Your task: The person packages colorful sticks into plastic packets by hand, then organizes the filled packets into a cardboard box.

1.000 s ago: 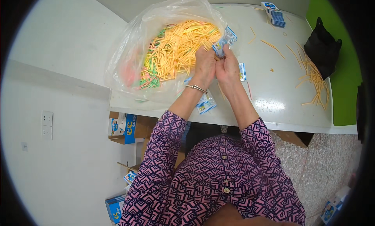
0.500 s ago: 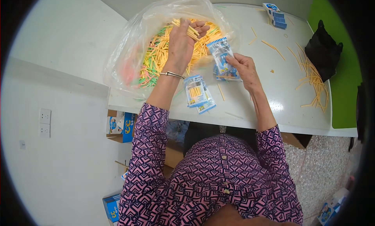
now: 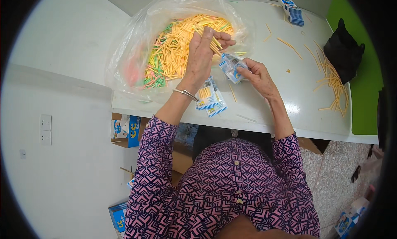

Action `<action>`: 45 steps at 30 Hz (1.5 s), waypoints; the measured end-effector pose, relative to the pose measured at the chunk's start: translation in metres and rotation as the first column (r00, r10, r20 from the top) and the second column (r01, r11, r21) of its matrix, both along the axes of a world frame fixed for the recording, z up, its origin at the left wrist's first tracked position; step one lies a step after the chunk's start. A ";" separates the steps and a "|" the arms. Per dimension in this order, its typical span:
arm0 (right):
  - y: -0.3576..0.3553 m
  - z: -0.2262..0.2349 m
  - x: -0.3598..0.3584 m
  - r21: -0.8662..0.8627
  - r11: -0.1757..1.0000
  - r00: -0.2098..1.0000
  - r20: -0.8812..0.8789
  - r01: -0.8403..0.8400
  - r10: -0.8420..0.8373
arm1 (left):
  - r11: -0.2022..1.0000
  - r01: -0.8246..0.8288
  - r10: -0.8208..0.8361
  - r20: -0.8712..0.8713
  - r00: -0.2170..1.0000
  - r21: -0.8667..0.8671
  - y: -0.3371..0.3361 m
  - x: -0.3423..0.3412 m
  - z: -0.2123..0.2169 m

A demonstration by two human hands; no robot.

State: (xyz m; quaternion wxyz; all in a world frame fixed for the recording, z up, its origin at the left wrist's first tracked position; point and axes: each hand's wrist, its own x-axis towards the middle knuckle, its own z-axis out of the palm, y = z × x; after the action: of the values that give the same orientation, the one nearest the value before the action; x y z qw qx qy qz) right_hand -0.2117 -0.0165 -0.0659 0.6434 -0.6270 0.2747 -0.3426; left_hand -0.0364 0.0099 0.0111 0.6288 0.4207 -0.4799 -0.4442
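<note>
My left hand (image 3: 200, 59) is closed round a small bundle of thin yellow sticks (image 3: 214, 45), held between thumb and fingers above the heap. My right hand (image 3: 260, 76) pinches a small clear packet (image 3: 232, 68) with blue and white print. The lower ends of the sticks meet the packet's upper edge; whether they are inside it I cannot tell. Behind my left hand, a big clear plastic bag (image 3: 124, 57) lies open, full of yellow, green and pink sticks (image 3: 171, 45). Below my left wrist, filled packets (image 3: 211, 99) overlap on the white table (image 3: 273, 107).
A stack of blue and white packets (image 3: 292, 14) stands at the far right. Loose yellow sticks (image 3: 337, 88) lie beside a black bag (image 3: 343, 51) near the green panel (image 3: 364, 98). Cardboard boxes (image 3: 131, 129) sit below the table's left edge.
My left hand has moved right with the sticks, closer to the packet. The packet in my right hand has tilted and come slightly left, and its top now meets the sticks.
</note>
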 end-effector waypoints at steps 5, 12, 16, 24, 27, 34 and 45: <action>0.002 0.002 0.001 0.020 1.000 0.999 0.029 0.012 -0.012 | 0.999 -0.048 0.048 -0.037 0.998 -0.009 0.006 0.000 0.006; 0.000 -0.003 0.000 0.034 0.999 0.999 0.030 -0.024 0.023 | 0.995 -0.097 0.094 -0.104 0.990 -0.023 0.012 -0.003 0.008; 0.002 -0.001 -0.003 0.095 0.995 0.996 0.077 -0.042 0.034 | 0.994 -0.075 0.063 -0.151 0.987 -0.076 0.009 0.001 0.007; 0.002 -0.002 -0.003 0.133 0.986 0.989 0.126 -0.098 0.081 | 1.000 0.017 -0.016 -0.122 0.992 0.010 0.017 -0.011 0.005; 0.003 -0.002 -0.002 0.126 0.988 0.989 0.129 -0.087 0.071 | 0.999 0.043 -0.043 -0.028 0.999 -0.013 0.017 -0.008 -0.009; 0.002 -0.009 -0.002 0.116 0.987 0.985 0.143 -0.115 0.098 | 0.997 0.076 -0.070 0.288 0.955 -0.008 0.028 -0.004 -0.016; 0.000 -0.013 0.003 0.143 0.984 0.966 0.252 -0.101 0.063 | 0.988 0.060 -0.150 0.797 0.585 0.142 0.030 0.014 -0.006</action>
State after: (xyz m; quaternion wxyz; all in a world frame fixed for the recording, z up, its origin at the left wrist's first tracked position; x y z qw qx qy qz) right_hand -0.2083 -0.0162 -0.0790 0.7330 -0.5386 0.1921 -0.3684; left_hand -0.0227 0.0394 0.0054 0.2948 0.5776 -0.7132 -0.2660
